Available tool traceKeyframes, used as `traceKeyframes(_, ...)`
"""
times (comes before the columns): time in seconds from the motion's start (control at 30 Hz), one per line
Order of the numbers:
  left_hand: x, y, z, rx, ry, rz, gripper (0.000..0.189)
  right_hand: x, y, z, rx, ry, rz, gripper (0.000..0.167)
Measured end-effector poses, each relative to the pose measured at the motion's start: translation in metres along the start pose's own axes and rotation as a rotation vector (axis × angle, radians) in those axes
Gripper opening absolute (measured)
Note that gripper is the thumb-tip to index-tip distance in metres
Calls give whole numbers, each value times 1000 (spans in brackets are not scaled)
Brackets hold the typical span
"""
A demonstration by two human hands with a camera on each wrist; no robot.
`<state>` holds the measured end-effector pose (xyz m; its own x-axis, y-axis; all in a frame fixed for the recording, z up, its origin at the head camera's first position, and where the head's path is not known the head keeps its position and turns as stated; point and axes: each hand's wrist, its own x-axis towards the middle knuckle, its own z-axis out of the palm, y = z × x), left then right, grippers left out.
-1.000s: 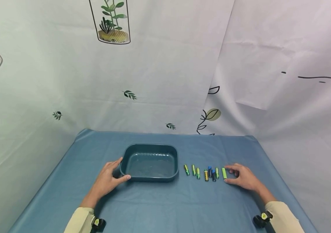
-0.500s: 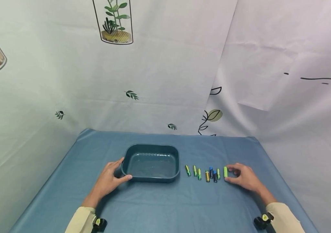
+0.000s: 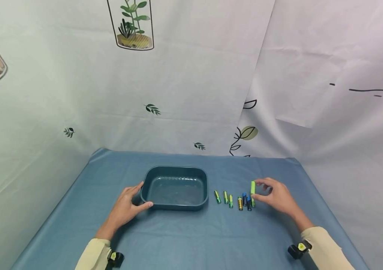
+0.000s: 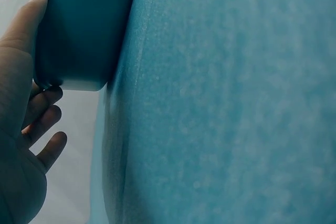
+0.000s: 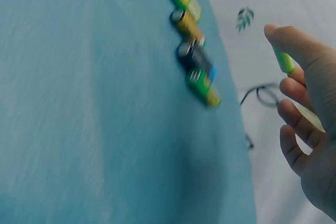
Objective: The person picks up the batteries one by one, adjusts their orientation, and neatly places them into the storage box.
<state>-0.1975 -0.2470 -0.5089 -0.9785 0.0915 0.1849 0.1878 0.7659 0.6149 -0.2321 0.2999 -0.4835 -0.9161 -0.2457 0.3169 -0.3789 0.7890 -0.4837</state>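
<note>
A dark teal rectangular baking dish (image 3: 179, 207) stands on the table. My left hand (image 3: 124, 208) holds its near left corner, thumb on the front wall and fingers at the left side; the left wrist view shows the thumb near the rim of the dish (image 4: 84, 35). Between thumb and fingers, my right hand (image 3: 277, 195) pinches a plain light green battery (image 3: 253, 186) by its ends, raised off the cloth. In the right wrist view that battery (image 5: 284, 62) is partly hidden by the thumb. Just below it on the cloth lies a green battery (image 3: 253, 203), partly covered in the head view.
Several batteries lie in a loose row right of the dish: green-yellow ones (image 3: 217, 197), a gold one (image 3: 240, 203) and two dark blue ones, the nearer blue battery (image 3: 249, 204) among them. Blue cloth (image 3: 191, 240) covers the table; a patterned white curtain (image 3: 191, 75) hangs behind.
The right hand has lifted the light green battery off the cloth and carried it slightly left, over the row's right end. The left hand keeps its hold on the dish.
</note>
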Motion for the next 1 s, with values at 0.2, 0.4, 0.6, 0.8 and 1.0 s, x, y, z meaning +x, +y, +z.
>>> traceKeyframes(0.2,-1,-1,1,-3,25,22,98,19,-31,5,28,11,-22,51)
traceKeyframes(0.4,-1,-2,1,-5,33,22,98,39,-59,12,77,3,-42,51)
traceKeyframes(0.6,-1,-1,1,-9,20,11,98,56,-83,20,142,-20,-29,53)
traceKeyframes(0.8,-2,0,1,-14,29,16,97,74,-103,33,182,-36,-21,52)
traceKeyframes(1.0,-3,0,1,-16,13,8,98,88,-124,49,233,-77,-26,51)
